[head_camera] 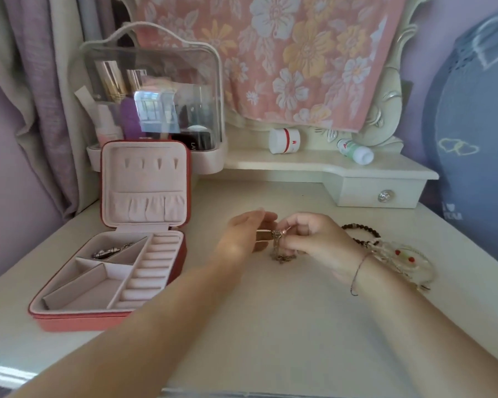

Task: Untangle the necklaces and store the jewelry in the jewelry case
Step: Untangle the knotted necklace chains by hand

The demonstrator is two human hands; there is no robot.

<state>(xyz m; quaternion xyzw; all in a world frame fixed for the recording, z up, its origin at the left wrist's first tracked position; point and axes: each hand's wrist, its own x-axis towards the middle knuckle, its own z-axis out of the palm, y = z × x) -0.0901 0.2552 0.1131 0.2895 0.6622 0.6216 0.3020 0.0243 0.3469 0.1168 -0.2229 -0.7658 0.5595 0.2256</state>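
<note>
**Metal chain knot mid-desk, case waiting off to the left**

Thin metal chains, all bunched up. The necklace tangle (279, 248) is right between the two hands at the middle of the desk (270, 326). The right hand (314, 239) has its fingers curled in and pinches the top of the knot, so the chains hang more or less straight down from its fingertips, with the bottom end touching the desk or just above it. The left hand (242, 237) comes in from the other side with its fingers mostly straight and the tips right at the knot. I honestly can't tell if it's got a strand pinched or is just touching.

My guess is we're mid-untangle, nothing freed yet.

What matters for the next bit is that the knot's long axis runs up and down, so the left fingers would be pulling sideways, away from the right hand, to tease a loop open. The jewelry case (69, 314) sits open well to the left, lid up, and the left hand is the nearer one to it, so that's probably the hand that does the drop-off. One dark metal piece (110, 251) is already in the back compartment; the front one looks free.

More stuff is waiting by the right wrist — a dark beaded bracelet (360, 234) and some clear bangles (400, 257) with red bits, partly under the forearm. There's a risk of yanking the fine links tighter.
</note>
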